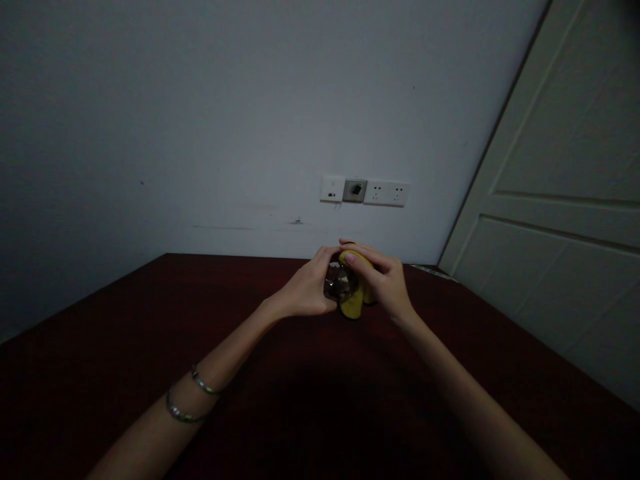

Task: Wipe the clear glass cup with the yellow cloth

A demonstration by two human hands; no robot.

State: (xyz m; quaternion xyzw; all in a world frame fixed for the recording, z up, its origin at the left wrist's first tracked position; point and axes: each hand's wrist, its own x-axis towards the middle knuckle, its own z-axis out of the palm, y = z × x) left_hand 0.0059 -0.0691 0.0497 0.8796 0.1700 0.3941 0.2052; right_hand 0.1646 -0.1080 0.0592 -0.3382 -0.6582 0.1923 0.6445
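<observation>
Over the far part of the dark red table, my left hand is curled around the side of a small, clear, shiny glass. The glass looks tilted, and its exact shape is hard to make out in the dim light. A yellow cloth is gripped in my right hand, with the thumb and fingers pressing it against the upper right of the glass. Part of the cloth hangs down below the fingers. My fingertips on the far side are hidden. Two bracelets circle my left forearm.
The dark red table reaches back to a pale wall. Sockets and a grey wall plate sit just above its back edge. A panelled door stands along the right side. A thin patterned strip lies at the back right corner.
</observation>
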